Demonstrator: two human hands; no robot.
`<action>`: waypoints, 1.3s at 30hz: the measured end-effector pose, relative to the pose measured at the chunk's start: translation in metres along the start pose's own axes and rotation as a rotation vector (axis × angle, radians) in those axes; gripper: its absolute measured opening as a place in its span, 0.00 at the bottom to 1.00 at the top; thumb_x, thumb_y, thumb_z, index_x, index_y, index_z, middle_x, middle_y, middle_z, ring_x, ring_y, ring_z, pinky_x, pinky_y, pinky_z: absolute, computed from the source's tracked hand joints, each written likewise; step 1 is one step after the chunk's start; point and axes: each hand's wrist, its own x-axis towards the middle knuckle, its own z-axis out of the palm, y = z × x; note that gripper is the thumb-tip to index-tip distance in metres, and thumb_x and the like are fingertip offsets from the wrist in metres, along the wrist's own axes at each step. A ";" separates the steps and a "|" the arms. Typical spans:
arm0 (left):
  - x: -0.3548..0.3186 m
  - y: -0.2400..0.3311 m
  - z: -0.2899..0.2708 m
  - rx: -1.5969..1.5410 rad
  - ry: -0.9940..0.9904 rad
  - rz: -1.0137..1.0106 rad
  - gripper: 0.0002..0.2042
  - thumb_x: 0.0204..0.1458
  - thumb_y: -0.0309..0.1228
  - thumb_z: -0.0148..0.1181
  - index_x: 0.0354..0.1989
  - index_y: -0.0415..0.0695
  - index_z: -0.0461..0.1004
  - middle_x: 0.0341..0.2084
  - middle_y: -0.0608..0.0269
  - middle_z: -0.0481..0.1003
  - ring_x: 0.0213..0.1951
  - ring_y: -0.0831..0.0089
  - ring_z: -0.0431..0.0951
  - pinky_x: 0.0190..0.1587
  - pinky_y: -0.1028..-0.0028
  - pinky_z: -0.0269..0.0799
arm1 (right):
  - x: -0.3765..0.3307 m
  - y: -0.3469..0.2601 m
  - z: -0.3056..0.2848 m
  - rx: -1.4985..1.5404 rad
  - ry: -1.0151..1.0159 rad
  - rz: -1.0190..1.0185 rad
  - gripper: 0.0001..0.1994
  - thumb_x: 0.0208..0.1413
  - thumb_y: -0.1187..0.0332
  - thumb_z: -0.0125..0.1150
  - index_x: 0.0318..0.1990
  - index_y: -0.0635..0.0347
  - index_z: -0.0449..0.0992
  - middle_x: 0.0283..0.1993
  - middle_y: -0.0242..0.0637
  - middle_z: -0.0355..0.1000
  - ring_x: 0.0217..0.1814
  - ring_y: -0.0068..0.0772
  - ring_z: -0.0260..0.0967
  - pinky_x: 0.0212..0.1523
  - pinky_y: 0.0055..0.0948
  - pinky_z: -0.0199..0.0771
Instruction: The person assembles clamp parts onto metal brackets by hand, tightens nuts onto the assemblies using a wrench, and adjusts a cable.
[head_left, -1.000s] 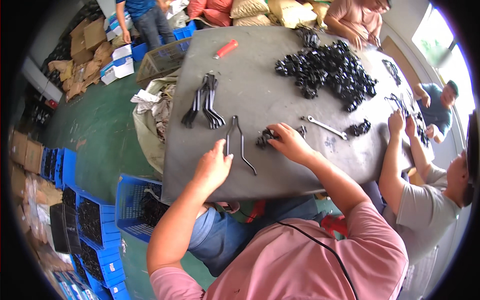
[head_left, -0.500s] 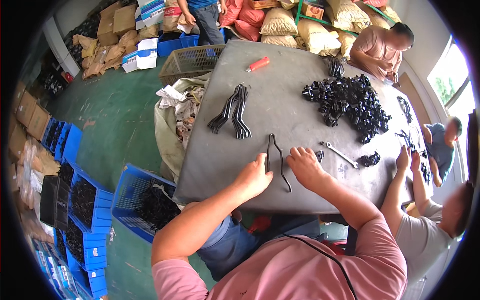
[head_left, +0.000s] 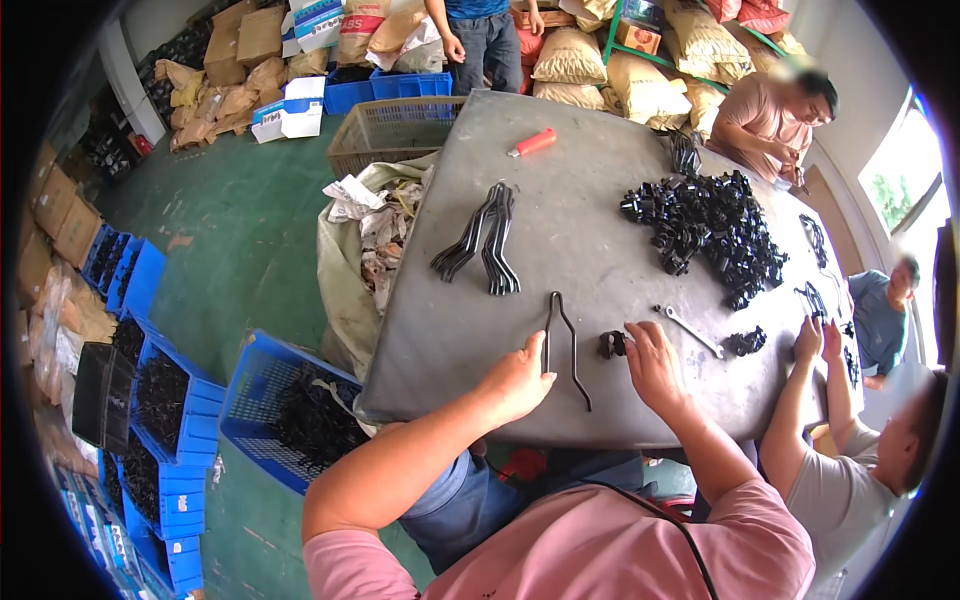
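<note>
A bent black metal rod [head_left: 573,352], shaped like a narrow hairpin with its loop facing away, lies on the grey table near the front. My left hand [head_left: 517,382] grips its left leg between thumb and index finger. To the right, the fingers of my right hand [head_left: 655,368] are stretched out beside a few small black clips [head_left: 611,345]; the fingertips reach their right edge, and the hand may cover more of them. Farther off to the left is a stacked bundle of similar bent rods [head_left: 487,240].
A wrench [head_left: 694,332] and a small heap of black clips [head_left: 745,342] lie right of my right hand. Beyond is a big clip pile [head_left: 715,232]; a red-handled cutter [head_left: 533,142] sits far left. Co-workers stand around. A blue basket [head_left: 235,415] is beside the table's left corner.
My right hand has moved right, away from the rod, to the small black clips. My left hand stays at the rod's left leg. The whole view has shifted slightly.
</note>
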 end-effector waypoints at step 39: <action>0.001 0.011 0.001 0.026 -0.044 -0.030 0.38 0.61 0.33 0.58 0.70 0.24 0.45 0.35 0.33 0.78 0.37 0.41 0.81 0.42 0.51 0.77 | 0.026 -0.003 -0.017 0.350 -0.484 0.308 0.30 0.47 0.77 0.57 0.63 0.53 0.75 0.38 0.35 0.63 0.39 0.31 0.64 0.45 0.29 0.69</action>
